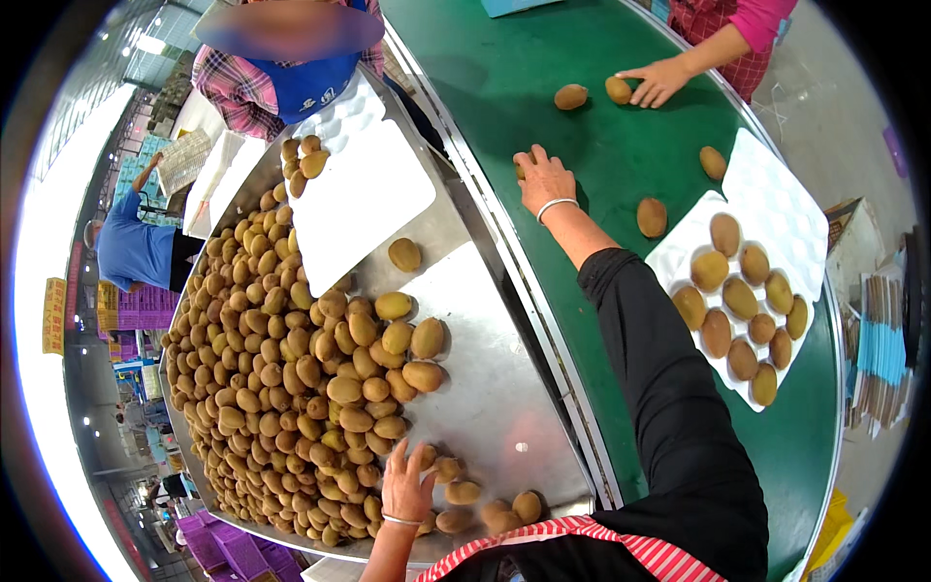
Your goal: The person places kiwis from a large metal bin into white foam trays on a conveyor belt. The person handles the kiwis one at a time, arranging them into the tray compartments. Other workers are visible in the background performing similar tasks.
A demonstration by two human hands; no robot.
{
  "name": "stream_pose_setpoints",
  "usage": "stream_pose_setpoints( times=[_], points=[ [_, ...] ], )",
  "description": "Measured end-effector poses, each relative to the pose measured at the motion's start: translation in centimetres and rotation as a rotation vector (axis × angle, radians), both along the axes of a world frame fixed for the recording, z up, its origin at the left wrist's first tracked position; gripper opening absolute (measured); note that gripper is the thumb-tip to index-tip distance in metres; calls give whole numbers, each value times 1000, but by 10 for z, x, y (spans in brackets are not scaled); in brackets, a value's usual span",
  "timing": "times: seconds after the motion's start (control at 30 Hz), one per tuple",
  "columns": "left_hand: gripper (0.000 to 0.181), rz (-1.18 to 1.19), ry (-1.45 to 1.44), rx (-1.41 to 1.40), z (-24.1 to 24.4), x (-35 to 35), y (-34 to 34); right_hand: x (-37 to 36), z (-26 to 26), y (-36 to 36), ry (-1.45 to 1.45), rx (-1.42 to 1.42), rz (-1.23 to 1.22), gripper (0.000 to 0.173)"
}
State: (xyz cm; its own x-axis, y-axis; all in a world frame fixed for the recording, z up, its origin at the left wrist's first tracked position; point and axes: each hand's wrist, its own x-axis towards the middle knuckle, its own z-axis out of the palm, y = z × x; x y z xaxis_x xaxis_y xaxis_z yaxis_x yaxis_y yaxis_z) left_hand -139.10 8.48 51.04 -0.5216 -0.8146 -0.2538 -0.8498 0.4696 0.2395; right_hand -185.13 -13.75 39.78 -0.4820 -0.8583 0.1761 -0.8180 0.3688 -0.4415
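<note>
My right hand [545, 180] reaches over the green conveyor belt [465, 80], its fingers curled over a kiwifruit [519, 170] that is mostly hidden. Down at the near edge of a large heap of brown kiwifruit [291, 364], my left hand [406, 486] has its fingers apart. One kiwifruit [428, 456] is right by those fingertips; whether they touch it is unclear. The heap lies on a metal sorting table [502, 378]. On the belt to my right, a white molded tray [774, 182] carries several kiwifruit in its cups.
Across the belt, a co-worker's hand [658, 81] touches a kiwifruit [618, 90]. Loose kiwifruit [652, 217] lie on the belt. Another person in a blue apron [305, 87] stands at the table's far end, near a white sheet [356, 196]. A metal rail [509, 284] separates table and belt.
</note>
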Motion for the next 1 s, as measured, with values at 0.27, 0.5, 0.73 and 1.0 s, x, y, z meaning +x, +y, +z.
stream_pose_setpoints(
  times=[0.27, 0.5, 0.73, 1.0],
  points=[
    [51, -203, 122, 123, 23, 25, 64, 27, 18, 67, 68, 283, 68, 44],
    [45, -233, 233, 509, 30, 71, 115, 64, 7, 144, 1, 174, 68, 47],
    [52, -237, 204, 449, 18, 98, 126, 70, -1, 226, -472, -48, -87, 38],
    [33, -199, 230, 30, 23, 131, 145, 161, 107, 372, -1202, -289, 140, 34]
  ],
)
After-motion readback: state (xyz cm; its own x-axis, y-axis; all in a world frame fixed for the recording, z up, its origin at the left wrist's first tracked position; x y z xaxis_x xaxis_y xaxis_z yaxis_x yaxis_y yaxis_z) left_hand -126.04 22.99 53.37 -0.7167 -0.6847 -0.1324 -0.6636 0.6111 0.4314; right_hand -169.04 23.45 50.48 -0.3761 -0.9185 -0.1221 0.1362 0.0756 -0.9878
